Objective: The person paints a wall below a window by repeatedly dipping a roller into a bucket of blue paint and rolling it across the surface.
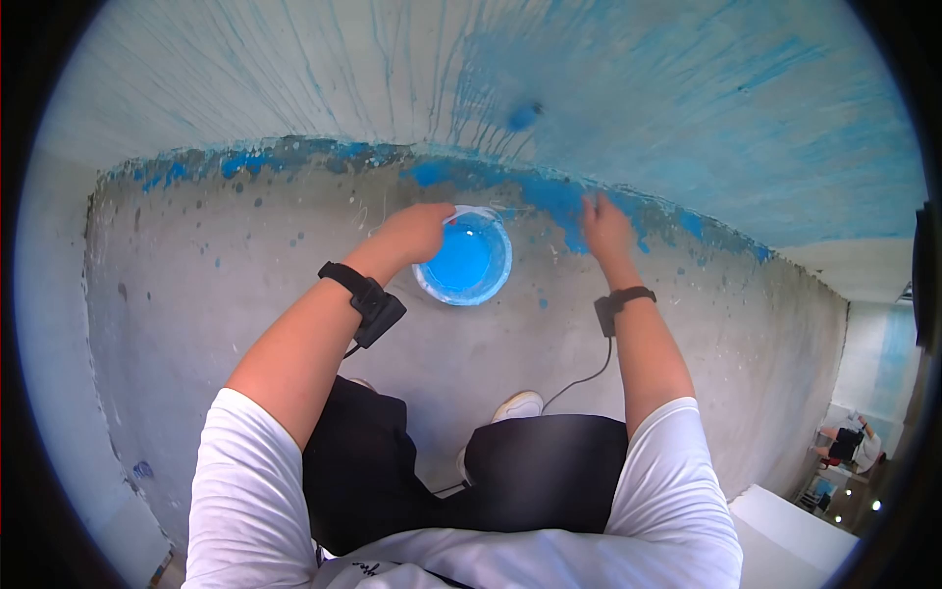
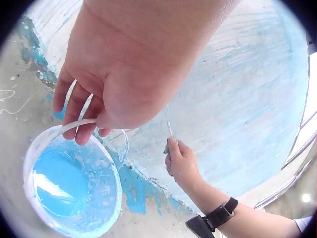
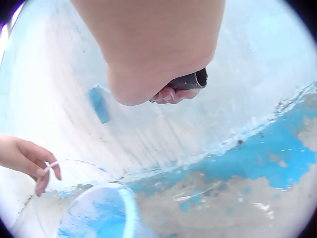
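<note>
My left hand (image 1: 417,231) (image 2: 119,74) (image 3: 25,161) holds the thin pale handle (image 2: 78,123) of a white bucket (image 1: 504,257) (image 2: 111,196) (image 3: 130,213) with blue paint inside. Whether the bucket touches the floor, I cannot tell. Up by the wall, my right hand (image 1: 610,234) (image 2: 183,163) (image 3: 143,82) grips a dark hollow tube (image 3: 190,81), fingers curled round it. Beyond that hand in the right wrist view, a small blue roller (image 3: 99,105) is against the painted wall; in the head view it is a blurred blue patch (image 1: 525,116).
The wall (image 1: 667,128) has blue streaks and drips. Blue paint splashes (image 1: 559,201) lie along the floor edge. Grey floor (image 1: 343,314) surrounds the bucket, with a white shoe (image 1: 518,404) nearer me. Cables run from the wrist straps. Another person (image 1: 863,447) is at the far right.
</note>
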A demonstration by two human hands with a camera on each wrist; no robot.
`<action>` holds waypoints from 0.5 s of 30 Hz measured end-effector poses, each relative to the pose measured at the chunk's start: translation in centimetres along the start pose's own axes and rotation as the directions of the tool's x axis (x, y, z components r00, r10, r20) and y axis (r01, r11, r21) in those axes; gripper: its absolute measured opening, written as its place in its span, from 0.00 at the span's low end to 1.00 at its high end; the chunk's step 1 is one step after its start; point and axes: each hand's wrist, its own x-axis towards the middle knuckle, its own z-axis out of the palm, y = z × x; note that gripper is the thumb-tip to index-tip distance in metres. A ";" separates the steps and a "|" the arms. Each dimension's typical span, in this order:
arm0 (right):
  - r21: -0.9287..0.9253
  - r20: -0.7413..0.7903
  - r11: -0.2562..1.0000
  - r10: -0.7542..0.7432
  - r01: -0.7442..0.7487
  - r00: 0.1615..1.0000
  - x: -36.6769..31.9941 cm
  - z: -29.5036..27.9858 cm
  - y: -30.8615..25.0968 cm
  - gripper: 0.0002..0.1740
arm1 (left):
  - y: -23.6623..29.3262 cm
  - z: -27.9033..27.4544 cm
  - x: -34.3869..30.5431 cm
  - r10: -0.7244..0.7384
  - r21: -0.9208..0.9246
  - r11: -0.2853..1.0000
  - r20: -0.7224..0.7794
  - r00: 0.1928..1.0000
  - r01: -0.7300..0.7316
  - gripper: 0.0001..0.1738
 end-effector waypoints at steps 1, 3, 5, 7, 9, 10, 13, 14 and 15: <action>-0.001 0.002 1.000 -0.003 0.003 1.000 -0.6 -0.4 1.2 0.20 | 0.0 0.0 0.0 0.005 -0.007 1.000 -0.002 1.000 -0.005 0.15; 0.002 -0.039 1.000 0.026 -0.026 0.999 -1.7 -0.8 2.4 0.19 | -0.1 0.0 0.0 0.013 -0.004 1.000 -0.007 1.000 -0.013 0.16; -0.041 -0.021 0.999 0.031 -0.032 0.999 -1.7 -1.2 1.8 0.19 | 0.0 -0.2 -0.1 0.022 0.000 1.000 -0.009 1.000 -0.022 0.16; -0.083 -0.003 0.996 0.038 -0.038 0.999 -1.5 -1.9 0.3 0.19 | 0.3 -0.4 -0.3 0.018 0.001 1.000 0.013 1.000 -0.018 0.17; -0.095 0.030 0.995 -0.021 0.024 0.999 -0.5 -2.5 -3.7 0.18 | 0.4 -0.5 -0.4 0.008 0.006 1.000 0.018 1.000 -0.008 0.17; -0.083 0.020 0.993 -0.087 0.089 0.996 0.2 -2.0 -5.2 0.18 | 0.5 -0.6 -0.4 -0.001 0.011 1.000 0.021 1.000 0.001 0.17; -0.051 0.031 0.967 -0.247 0.249 0.968 1.9 -1.3 -10.3 0.18 | 0.6 -0.7 -0.6 -0.016 0.016 1.000 0.021 1.000 0.015 0.17; -0.047 0.031 0.968 -0.247 0.248 0.969 2.4 -1.4 -11.9 0.18 | 0.5 -0.7 -0.7 -0.019 0.019 1.000 0.021 1.000 0.018 0.17; -0.043 0.057 0.968 -0.245 0.248 0.968 2.8 -1.4 -13.3 0.18 | 0.4 -0.7 -0.7 -0.016 0.020 1.000 0.016 1.000 0.016 0.17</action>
